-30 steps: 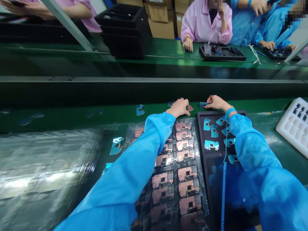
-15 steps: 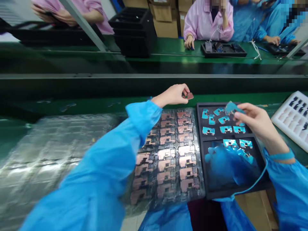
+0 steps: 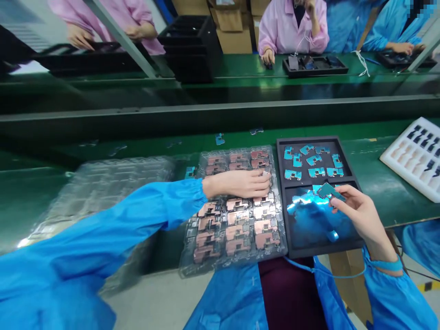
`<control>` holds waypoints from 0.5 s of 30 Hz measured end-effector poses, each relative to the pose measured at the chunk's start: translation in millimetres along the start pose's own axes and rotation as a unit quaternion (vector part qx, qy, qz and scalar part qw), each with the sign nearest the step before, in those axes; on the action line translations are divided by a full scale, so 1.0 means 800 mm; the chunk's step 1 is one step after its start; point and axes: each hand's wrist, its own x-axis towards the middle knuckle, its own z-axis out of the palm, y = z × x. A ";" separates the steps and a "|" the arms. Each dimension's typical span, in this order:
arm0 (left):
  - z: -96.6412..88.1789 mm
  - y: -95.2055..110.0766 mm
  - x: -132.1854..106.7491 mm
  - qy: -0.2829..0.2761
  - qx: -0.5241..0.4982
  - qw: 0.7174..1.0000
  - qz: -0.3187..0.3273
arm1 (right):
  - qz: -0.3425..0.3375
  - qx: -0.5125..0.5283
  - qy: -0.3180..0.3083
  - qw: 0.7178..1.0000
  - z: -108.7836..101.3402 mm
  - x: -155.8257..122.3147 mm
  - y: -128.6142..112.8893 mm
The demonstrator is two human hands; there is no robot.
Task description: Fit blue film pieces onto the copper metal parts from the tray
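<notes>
My left hand [image 3: 240, 183] is palm down over a clear plastic tray [image 3: 192, 270] holding rows of copper-coloured circuit boards [image 3: 237, 231]. Its fingers are together and bent down at the right-hand column; whatever is under the fingertips is hidden. Between the thumb and fingers of my right hand [image 3: 359, 206] is a circuit board [image 3: 330, 191] with a teal face, raised over a black divided tray [image 3: 287, 224]. Several teal boards [image 3: 313, 160] lie spread in that tray's far compartment. Shiny blue film [image 3: 319, 224] fills much of the near one.
Stacked empty-looking clear trays [image 3: 113, 183] stand left. Loose boards [image 3: 220, 139] lie on the green bench [image 3: 371, 169] behind the tray. At right is a white foam tray [image 3: 412, 158] with black parts. Across a dark rail [image 3: 213, 112], co-workers sit by black trays [image 3: 314, 68].
My left hand has come down from behind the clear tray onto its boards; the copper-coloured board it held is out of sight. My right hand, still pinching the teal board, has moved nearer me.
</notes>
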 end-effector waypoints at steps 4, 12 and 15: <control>0.000 -0.003 -0.010 -0.081 -0.112 0.990 -0.006 | 0.000 0.011 0.013 1.000 0.000 -0.002 0.008; 0.029 0.056 -0.007 0.126 -0.085 0.900 -0.409 | -0.009 -0.013 0.020 1.000 -0.002 -0.007 0.009; 0.038 0.069 0.007 0.087 -0.127 0.866 -0.475 | -0.006 -0.011 0.020 1.000 0.003 -0.009 0.008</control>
